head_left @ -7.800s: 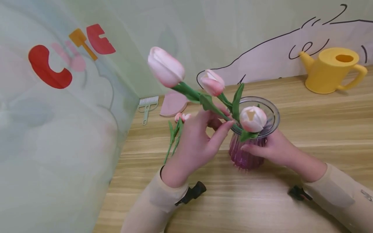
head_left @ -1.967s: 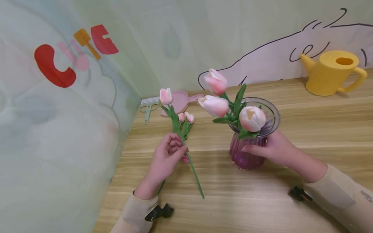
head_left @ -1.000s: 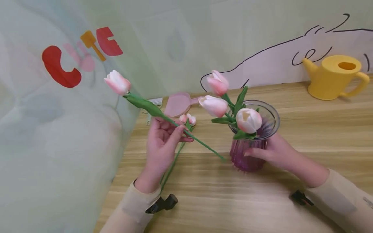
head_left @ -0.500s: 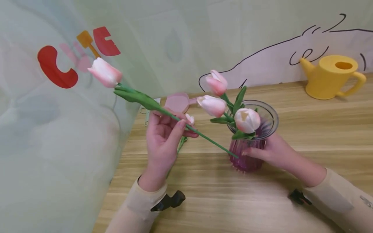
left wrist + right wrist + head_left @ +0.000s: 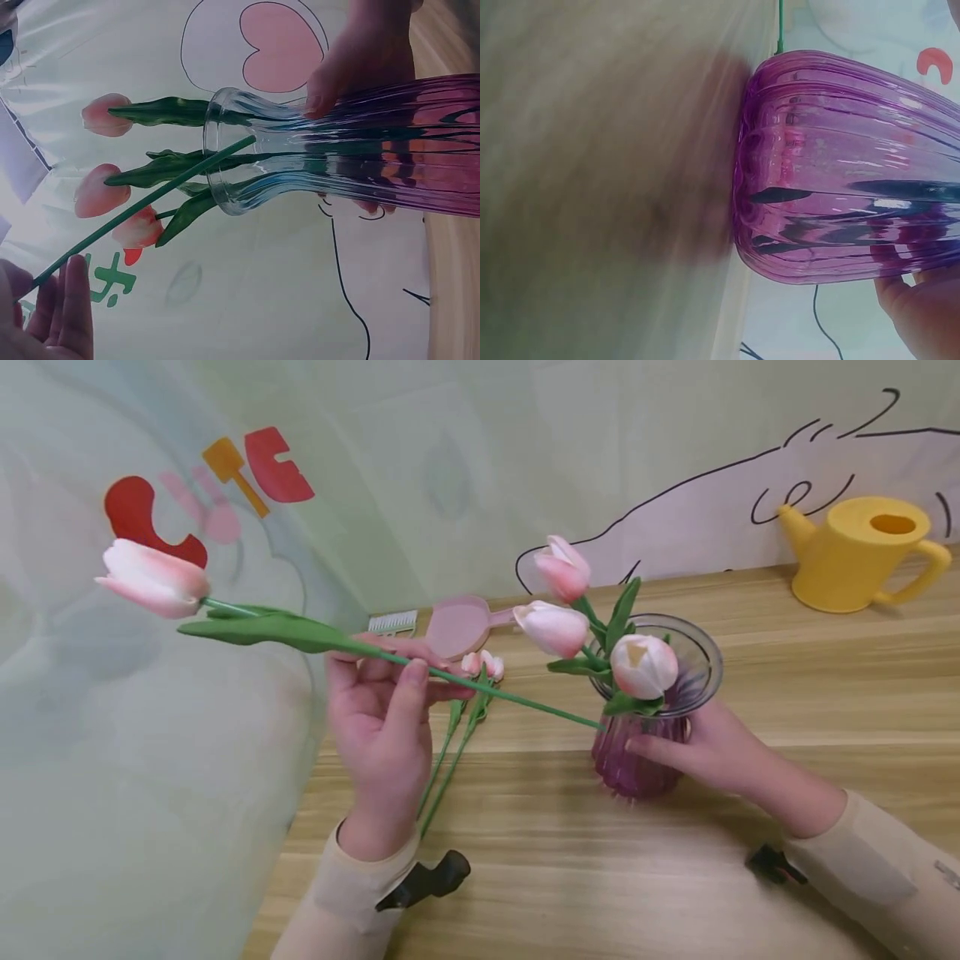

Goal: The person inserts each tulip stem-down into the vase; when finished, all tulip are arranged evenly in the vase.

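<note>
My left hand (image 5: 386, 727) pinches the green stem of a pink-and-white tulip (image 5: 153, 578) between thumb and fingers. The bloom points left and the stem's free end lies in front of the vase's neck in the head view. My right hand (image 5: 708, 747) grips a ribbed glass vase (image 5: 637, 764), purple at its base and clear at its flared rim. Three tulips (image 5: 643, 667) stand in the vase, leaning left. Seen from the left wrist, the stem (image 5: 142, 204) crosses before the vase rim, and whether it touches the glass I cannot tell.
More tulips (image 5: 483, 665) lie on the wooden table (image 5: 525, 893), partly behind my left hand. A pink dustpan (image 5: 459, 625) and a small brush (image 5: 393, 622) lie at the back left. At the back right stands a yellow watering can (image 5: 855, 556).
A third tulip has gone into the vase. My left hand has picked another tulip off the table, raised it and tilted its bloom left. The right hand keeps its hold on the vase.
</note>
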Available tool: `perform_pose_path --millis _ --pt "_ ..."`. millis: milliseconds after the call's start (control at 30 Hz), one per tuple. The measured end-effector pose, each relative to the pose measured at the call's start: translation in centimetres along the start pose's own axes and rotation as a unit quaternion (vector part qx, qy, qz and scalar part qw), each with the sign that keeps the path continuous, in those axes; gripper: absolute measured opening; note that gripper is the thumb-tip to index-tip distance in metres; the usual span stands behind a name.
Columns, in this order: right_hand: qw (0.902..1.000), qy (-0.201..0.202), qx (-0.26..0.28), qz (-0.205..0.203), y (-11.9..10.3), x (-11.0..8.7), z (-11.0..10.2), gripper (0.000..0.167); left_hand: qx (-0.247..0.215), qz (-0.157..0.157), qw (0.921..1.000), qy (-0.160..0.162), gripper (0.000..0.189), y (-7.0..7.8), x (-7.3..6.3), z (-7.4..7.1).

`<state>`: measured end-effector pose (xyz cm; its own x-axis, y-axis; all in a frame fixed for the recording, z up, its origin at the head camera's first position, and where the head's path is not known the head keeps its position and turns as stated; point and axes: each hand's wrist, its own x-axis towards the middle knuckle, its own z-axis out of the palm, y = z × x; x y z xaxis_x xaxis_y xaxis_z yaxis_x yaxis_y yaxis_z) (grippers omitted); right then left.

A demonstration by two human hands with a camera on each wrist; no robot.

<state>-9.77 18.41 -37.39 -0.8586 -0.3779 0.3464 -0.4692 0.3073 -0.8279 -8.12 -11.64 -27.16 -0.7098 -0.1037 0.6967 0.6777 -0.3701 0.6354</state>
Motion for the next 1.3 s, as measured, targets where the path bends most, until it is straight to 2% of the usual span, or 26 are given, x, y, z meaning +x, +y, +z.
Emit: perform_pose_path --millis 300,500,633,1067,1200,1300 --pt "0.9999 -0.001 0.002 -0.015 0.1 -0.1 -0.2 0.074 -0.035 0.055 0.9971 0.038 0.023 1.1 0.4 0.3" --pt "0.9998 0.001 0.003 -0.020 0.0 0.0 -0.2 0.075 -0.063 0.071 0.9932 0.067 0.026 1.6 0.7 0.4" --pt "0.9997 0.005 0.002 -0.023 0.0 0.0 -0.2 0.075 -0.059 0.071 0.9941 0.056 0.026 1.5 0.6 0.6" --pt "0.9999 0.001 -0.008 -0.012 -0.2 -0.1 -0.2 0.074 0.032 0.090 0.9954 -0.010 0.028 0.5 0.1 1.2" --pt "0.9999 0.002 -0.003 -0.012 -0.2 -0.1 -0.2 0.075 0.053 0.093 0.9942 -0.011 0.030 0.5 0.2 1.6" --pt "0.9999 0.002 -0.005 -0.014 -0.2 -0.2 -0.2 0.074 0.046 0.102 0.9937 0.005 0.025 0.7 0.5 1.9"
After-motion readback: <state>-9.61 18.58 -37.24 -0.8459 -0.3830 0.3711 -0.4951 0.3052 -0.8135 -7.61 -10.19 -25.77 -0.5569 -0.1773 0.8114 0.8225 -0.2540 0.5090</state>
